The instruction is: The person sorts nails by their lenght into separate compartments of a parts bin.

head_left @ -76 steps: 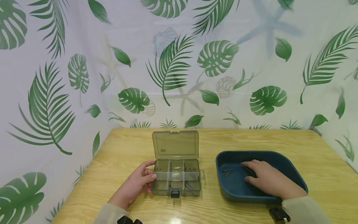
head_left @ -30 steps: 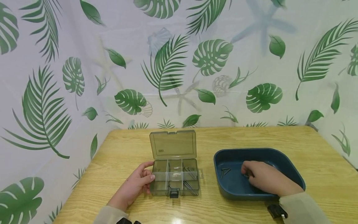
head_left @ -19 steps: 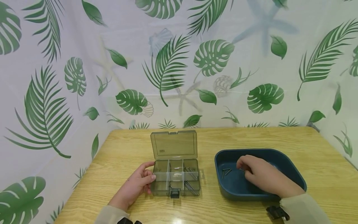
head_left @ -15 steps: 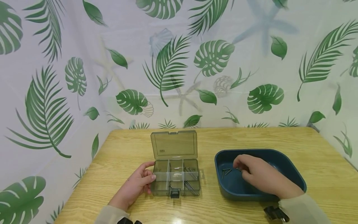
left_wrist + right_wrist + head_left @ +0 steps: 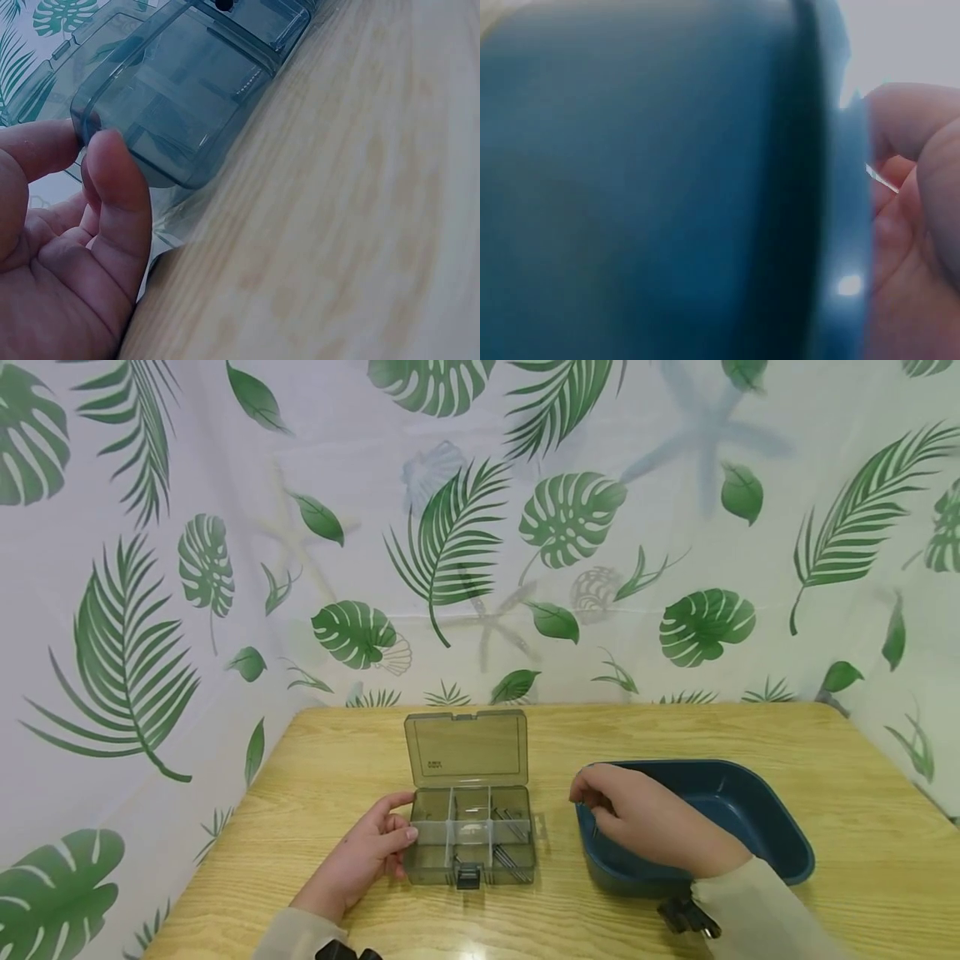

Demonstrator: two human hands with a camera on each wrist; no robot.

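My left hand (image 5: pixel 369 852) holds the left side of a smoky clear compartment box (image 5: pixel 431 864), its thumb and fingers at the edge. The box's hinged lid (image 5: pixel 468 750) stands up at the back. Thin grey nails (image 5: pixel 510 858) lie in its right-hand compartments, front and back. My right hand (image 5: pixel 637 814) is over the left rim of a dark blue tray (image 5: pixel 780 827), with fingertips curled together. Between those fingers the right wrist view shows a sliver of a thin metal nail (image 5: pixel 883 178). This hand hides much of the tray's left floor.
The box and tray stand apart on a wooden table (image 5: pixel 555 910), the tray to the right. Behind them hangs a leaf-patterned cloth (image 5: pixel 480 668). The tray's high wall (image 5: pixel 802 187) fills much of the right wrist view.
My right hand went from reaching down into the tray to pinching, then rose and moved left to the tray's left rim. My left hand stays on the box.
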